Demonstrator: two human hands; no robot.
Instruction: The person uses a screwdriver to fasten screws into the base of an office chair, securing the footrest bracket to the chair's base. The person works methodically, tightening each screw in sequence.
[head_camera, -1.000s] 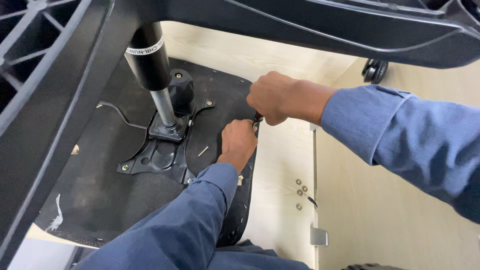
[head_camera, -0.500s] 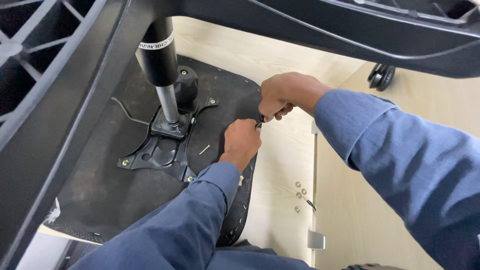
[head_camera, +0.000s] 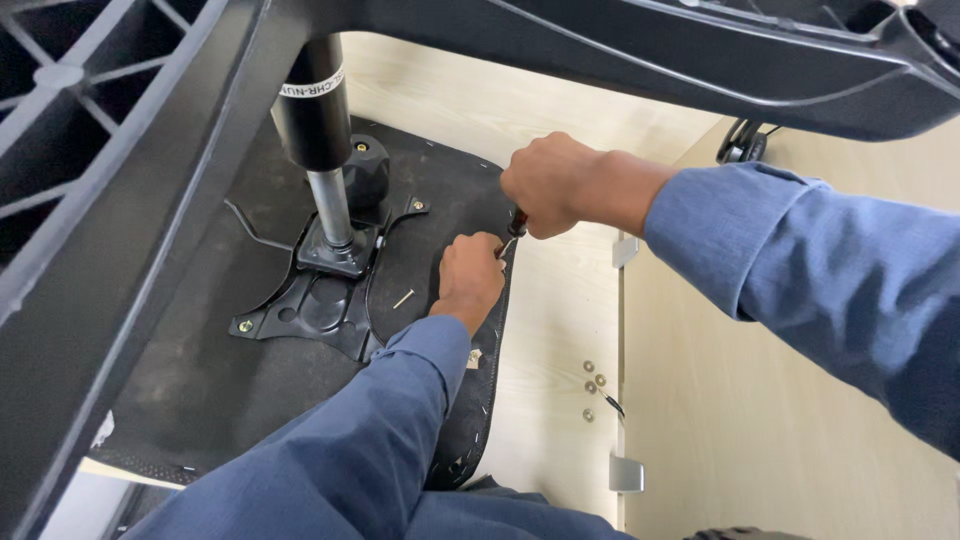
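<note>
Fingers (head_camera: 545, 215) of our right hand (head_camera: 555, 185) grip a dark-handled screwdriver (head_camera: 514, 228) at the black upturned seat's edge (head_camera: 500, 300); our left hand (head_camera: 470, 280) pinches beside it, steadying; keep it upright.

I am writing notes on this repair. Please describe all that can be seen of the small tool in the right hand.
The tool is mostly hidden inside the right hand. Only its lower end shows: a dark, reddish handle part and a thin bright metal tip, pointing down and slightly left. It looks like a small screwdriver, though I cannot be sure. The tip meets the edge of the black seat underside, right beside the fingertips of the left hand, which rests on that edge.
</note>
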